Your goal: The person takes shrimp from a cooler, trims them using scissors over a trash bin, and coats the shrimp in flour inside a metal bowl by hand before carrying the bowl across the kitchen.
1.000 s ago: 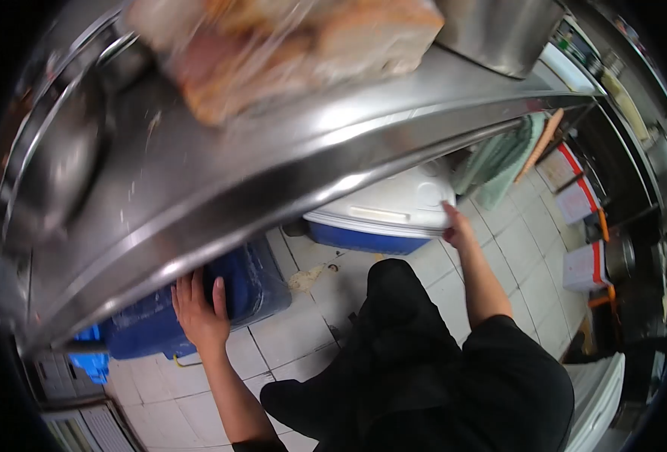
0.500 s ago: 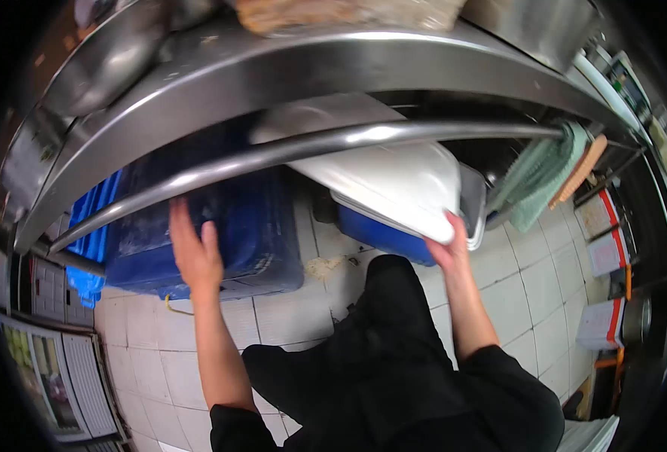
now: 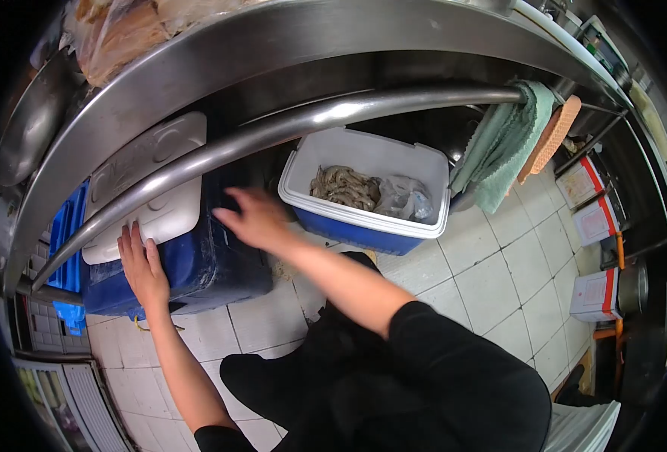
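Under the steel bar, a white lid (image 3: 160, 218) lies on top of a large dark blue container (image 3: 190, 264). My left hand (image 3: 143, 267) rests on the lid's front edge with its fingers stretched out. My right hand (image 3: 254, 218), slightly blurred, is beside the lid over the dark blue container's right side, fingers apart and holding nothing. To the right, a blue and white cooler (image 3: 371, 230) stands uncovered on the floor. Inside it lie greyish shrimp (image 3: 344, 187) and a clear plastic bag (image 3: 405, 197).
A steel bar (image 3: 326, 114) crosses in front, below the steel counter edge (image 3: 311, 36). Green cloth (image 3: 499, 143) and orange cloth (image 3: 555, 138) hang at its right end. A blue crate (image 3: 67, 256) stands at left. Red-and-white boxes (image 3: 595, 294) stand at far right.
The white lid has come off the cooler and moved left onto the dark blue container, exposing the cooler's contents. My right hand has let go of it and moved left. The view has shifted.
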Demonstrator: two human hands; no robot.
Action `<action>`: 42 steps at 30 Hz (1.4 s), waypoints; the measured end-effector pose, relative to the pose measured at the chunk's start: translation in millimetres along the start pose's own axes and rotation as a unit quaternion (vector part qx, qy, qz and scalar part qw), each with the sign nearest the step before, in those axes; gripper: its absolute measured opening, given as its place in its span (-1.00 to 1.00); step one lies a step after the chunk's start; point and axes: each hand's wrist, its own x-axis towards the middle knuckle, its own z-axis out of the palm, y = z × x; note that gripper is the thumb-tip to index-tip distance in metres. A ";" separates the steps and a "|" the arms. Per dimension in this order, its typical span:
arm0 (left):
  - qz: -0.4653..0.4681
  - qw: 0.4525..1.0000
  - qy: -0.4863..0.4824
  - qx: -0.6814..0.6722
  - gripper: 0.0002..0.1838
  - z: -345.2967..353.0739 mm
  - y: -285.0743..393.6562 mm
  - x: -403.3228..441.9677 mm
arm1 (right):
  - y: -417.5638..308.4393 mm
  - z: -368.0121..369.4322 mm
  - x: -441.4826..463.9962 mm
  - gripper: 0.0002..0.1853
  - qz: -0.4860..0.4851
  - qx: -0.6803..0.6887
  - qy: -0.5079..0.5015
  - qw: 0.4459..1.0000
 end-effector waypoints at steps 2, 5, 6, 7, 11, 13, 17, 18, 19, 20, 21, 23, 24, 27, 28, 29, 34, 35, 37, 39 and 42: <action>-0.002 1.000 0.002 0.000 -0.47 -1.8 6.3 0.4 | 75.3 -59.8 -7.4 -0.27 0.030 -0.201 -0.074 0.976; -0.001 1.000 0.009 -0.002 -0.48 -4.7 9.7 1.6 | 183.5 -150.8 -31.6 -0.15 0.186 -0.354 -0.328 0.856; 0.002 1.000 0.010 -0.007 -0.48 -4.4 9.3 1.4 | 187.4 -167.8 -45.8 -0.24 0.217 -0.347 -0.313 0.857; -0.002 1.000 0.010 -0.004 -0.48 -3.8 8.5 2.7 | 190.2 -167.7 -48.4 -0.24 0.214 -0.347 -0.317 0.857; 0.011 1.000 0.011 -0.006 -0.48 -2.2 9.0 0.7 | 199.9 -157.7 -80.3 -0.46 0.170 -0.411 -0.273 0.853; 0.007 1.000 0.014 -0.009 -0.49 0.8 7.8 2.2 | 180.1 -152.2 -95.2 -0.55 0.136 -0.427 -0.239 0.862; -0.002 1.000 0.006 -0.018 -0.48 1.2 9.6 1.6 | 150.7 -144.8 -139.3 -0.55 0.163 -0.389 -0.264 0.868; -0.002 1.000 0.000 -0.016 -0.48 3.5 10.4 1.6 | 143.7 -144.9 -148.7 -0.55 0.167 -0.385 -0.268 0.867; -0.004 1.000 0.001 -0.021 -0.47 3.7 8.9 1.8 | 134.6 -142.6 -160.2 -0.56 0.173 -0.371 -0.274 0.870; -0.007 1.000 0.003 -0.025 -0.47 3.9 7.8 1.8 | 126.3 -141.3 -169.7 -0.56 0.178 -0.357 -0.280 0.873; -0.009 1.000 0.002 -0.022 -0.48 3.8 7.0 1.8 | 118.8 -141.2 -176.2 -0.51 0.187 -0.347 -0.300 0.869; -0.010 1.000 -0.006 -0.028 -0.48 3.0 6.5 1.2 | 112.3 -143.8 -189.8 -0.48 0.181 -0.309 -0.308 0.882; -0.009 0.999 -0.005 -0.036 -0.49 3.1 7.4 2.2 | 110.2 -148.3 -193.3 -0.45 0.170 -0.273 -0.307 0.895; -0.006 0.999 -0.003 -0.044 -0.50 5.7 9.3 3.4 | 116.2 -181.5 -184.4 -0.31 0.206 -0.174 -0.380 0.885; -0.006 0.999 -0.002 -0.050 -0.50 5.2 8.5 3.3 | 119.7 -195.0 -177.7 -0.30 0.227 -0.109 -0.413 0.875; -0.009 0.999 -0.004 -0.050 -0.50 5.7 8.2 3.0 | 128.6 -211.1 -164.0 -0.33 0.301 -0.082 -0.440 0.842; -0.005 0.998 0.003 -0.063 -0.50 6.9 10.6 4.8 | 200.9 -272.2 -131.0 -0.54 0.329 -0.269 -0.163 0.890; -0.006 0.998 0.002 -0.064 -0.50 7.3 9.1 4.3 | 216.1 -277.6 -129.0 -0.55 0.306 -0.262 -0.125 0.907; 0.007 0.998 0.005 -0.055 -0.50 7.6 5.8 4.2 | 219.3 -273.3 -118.9 -0.53 0.305 -0.261 -0.131 0.906; 0.004 0.999 0.002 -0.053 -0.49 8.1 6.6 4.4 | 223.4 -260.0 -117.2 -0.50 0.303 -0.259 -0.136 0.907; -0.001 0.999 -0.003 -0.046 -0.48 7.9 6.1 3.5 | 224.4 -228.9 -131.6 -0.44 0.185 -0.366 -0.258 0.875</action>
